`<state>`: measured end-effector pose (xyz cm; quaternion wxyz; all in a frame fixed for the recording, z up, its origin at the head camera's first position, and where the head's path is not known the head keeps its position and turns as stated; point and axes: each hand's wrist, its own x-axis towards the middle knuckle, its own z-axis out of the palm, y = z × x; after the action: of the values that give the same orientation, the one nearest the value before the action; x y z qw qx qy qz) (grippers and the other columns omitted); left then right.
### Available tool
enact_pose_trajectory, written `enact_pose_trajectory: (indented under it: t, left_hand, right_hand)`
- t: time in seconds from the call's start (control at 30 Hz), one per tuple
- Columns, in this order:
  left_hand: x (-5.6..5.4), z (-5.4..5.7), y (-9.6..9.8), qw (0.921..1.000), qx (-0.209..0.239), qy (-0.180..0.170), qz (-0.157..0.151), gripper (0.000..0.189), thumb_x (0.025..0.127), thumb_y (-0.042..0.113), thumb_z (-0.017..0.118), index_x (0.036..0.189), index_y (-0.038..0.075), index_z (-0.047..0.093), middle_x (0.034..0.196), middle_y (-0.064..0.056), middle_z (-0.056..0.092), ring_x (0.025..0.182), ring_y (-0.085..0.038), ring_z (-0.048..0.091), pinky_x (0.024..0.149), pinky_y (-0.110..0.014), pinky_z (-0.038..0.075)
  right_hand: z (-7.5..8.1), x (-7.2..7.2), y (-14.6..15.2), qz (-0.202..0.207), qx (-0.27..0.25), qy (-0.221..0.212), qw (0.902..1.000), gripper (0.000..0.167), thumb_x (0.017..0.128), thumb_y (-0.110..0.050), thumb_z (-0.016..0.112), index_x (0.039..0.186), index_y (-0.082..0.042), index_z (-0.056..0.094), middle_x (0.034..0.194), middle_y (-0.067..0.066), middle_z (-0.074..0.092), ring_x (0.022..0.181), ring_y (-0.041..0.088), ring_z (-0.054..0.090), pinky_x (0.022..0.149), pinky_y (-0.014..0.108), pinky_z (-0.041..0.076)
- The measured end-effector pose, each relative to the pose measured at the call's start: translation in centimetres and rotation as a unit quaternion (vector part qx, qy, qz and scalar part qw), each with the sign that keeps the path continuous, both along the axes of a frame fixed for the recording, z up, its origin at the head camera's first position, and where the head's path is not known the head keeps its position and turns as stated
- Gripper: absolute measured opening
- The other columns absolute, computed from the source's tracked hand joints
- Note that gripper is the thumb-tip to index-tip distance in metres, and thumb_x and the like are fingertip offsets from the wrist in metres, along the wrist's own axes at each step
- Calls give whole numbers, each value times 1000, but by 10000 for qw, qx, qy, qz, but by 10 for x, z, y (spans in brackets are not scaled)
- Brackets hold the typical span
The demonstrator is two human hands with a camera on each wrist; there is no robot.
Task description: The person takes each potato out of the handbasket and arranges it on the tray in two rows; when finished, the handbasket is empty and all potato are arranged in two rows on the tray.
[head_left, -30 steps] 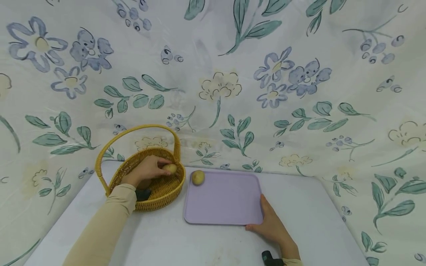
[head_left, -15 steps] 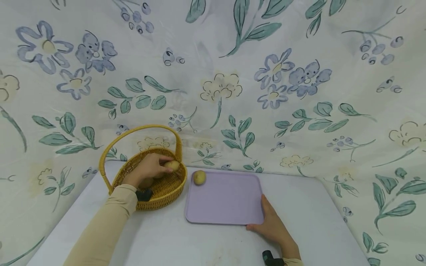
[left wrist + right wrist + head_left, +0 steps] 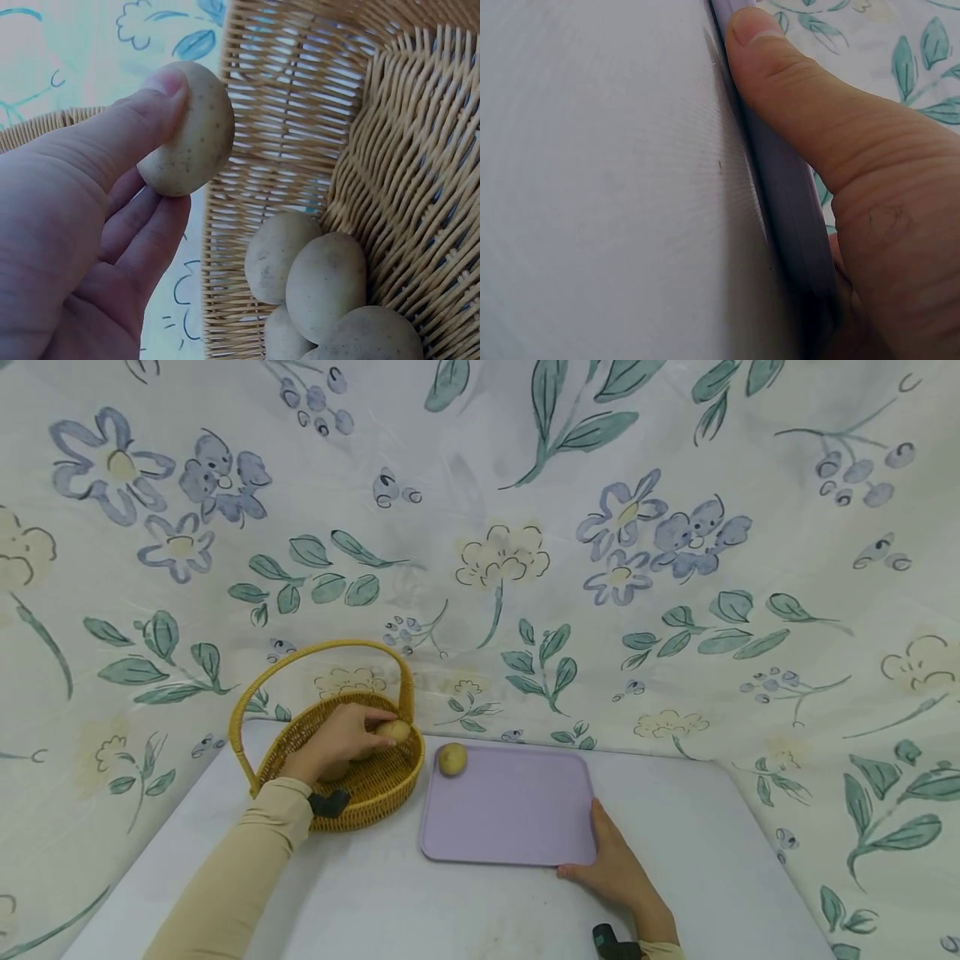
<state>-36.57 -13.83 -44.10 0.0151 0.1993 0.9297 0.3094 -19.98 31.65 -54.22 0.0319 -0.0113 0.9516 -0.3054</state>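
My left hand [image 3: 341,739] reaches over the wicker basket [image 3: 375,816] and pinches a potato [image 3: 199,135] between thumb and fingers, close to the basket's far right rim. In the left wrist view several other potatoes [image 3: 326,285] lie inside the basket, below the hand. A lilac tray [image 3: 517,810] lies right of the basket, with one potato [image 3: 452,760] near its far left corner. My right hand [image 3: 618,872] holds the tray's near right corner, thumb on the front edge and fingers along the right side. Part of its fingers are hidden in the right wrist view.
The basket's tall arched handle [image 3: 322,647] rises over its opening, around the left arm. A white table [image 3: 420,910] carries everything. Behind it hangs a floral-patterned cloth [image 3: 495,610].
My left hand has lifted the potato slightly, up and right toward the basket's rim. The right hand stays at the tray's corner. The head view has shifted a little.
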Motion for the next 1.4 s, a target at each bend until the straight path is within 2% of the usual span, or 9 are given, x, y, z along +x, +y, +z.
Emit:
enact_pose_trajectory:
  t: [0.17, 0.3, 0.57, 0.77, 0.9, 1.03, 1.23, 1.4]
  left_hand:
    - [2, 3, 2, 10000, -5, 40, 14, 49, 87, 30, 82, 131, 10, 71, 124, -10, 74, 121, -33, 65, 106, -51, 52]
    - [2, 5, 4, 10000, 39, 62, 59, 51, 86, 34, 83, 131, 12, 71, 126, -10, 73, 123, -33, 65, 107, -51, 52]
    - [4, 9, 11, 9995, 120, 300, -18, 52, 86, 36, 83, 131, 13, 71, 130, -13, 71, 125, -35, 63, 108, -52, 50]
    - [7, 14, 19, 9996, 124, 256, -35, 51, 86, 34, 83, 130, 14, 72, 128, -12, 72, 123, -32, 64, 106, -51, 52]
    - [8, 16, 25, 9998, 45, 218, 7, 53, 86, 38, 83, 132, 15, 71, 131, -13, 70, 126, -35, 62, 107, -53, 50]
    - [9, 16, 29, 9997, 23, 246, 7, 55, 87, 40, 81, 134, 14, 69, 133, -15, 69, 127, -38, 61, 106, -55, 50]
    - [11, 15, 38, 9993, 179, 308, -95, 54, 86, 36, 82, 133, 12, 70, 130, -16, 70, 124, -37, 63, 105, -52, 52]
    - [13, 15, 49, 9993, 271, 231, -136, 51, 86, 34, 83, 131, 13, 71, 129, -13, 72, 123, -34, 65, 104, -50, 54]
  right_hand:
    - [-2, -1, 1, -14, -33, -50, 10000, 144, 65, -63, 88, 161, 6, 5, 170, 25, 9, 157, 44, 14, 127, 56, 20]
    - [-4, -3, 3, -25, -33, -58, 10000, 145, 65, -65, 87, 161, 6, 6, 170, 24, 9, 157, 44, 14, 127, 56, 19]
    - [-2, -3, 2, 3, -54, 133, 9999, 144, 63, -62, 89, 161, 7, 9, 169, 26, 12, 155, 46, 17, 126, 57, 21]
    - [-1, -2, 2, 13, -65, 76, 9999, 143, 65, -61, 89, 161, 7, 8, 169, 26, 12, 156, 45, 16, 126, 57, 20]
    - [-1, -2, 2, 36, -51, 35, 10000, 143, 65, -61, 89, 161, 6, 7, 169, 26, 11, 156, 45, 16, 126, 57, 20]
    - [-2, -2, 2, 37, -59, 57, 10000, 142, 66, -61, 88, 161, 6, 7, 169, 26, 11, 156, 45, 16, 127, 56, 20]
    - [-2, -2, 2, 88, -117, 42, 9999, 142, 66, -60, 89, 161, 7, 6, 169, 26, 10, 156, 45, 15, 127, 56, 18]
    - [-2, -1, 2, 82, -90, 110, 9999, 143, 66, -60, 89, 161, 8, 7, 169, 27, 10, 156, 45, 16, 127, 56, 19]
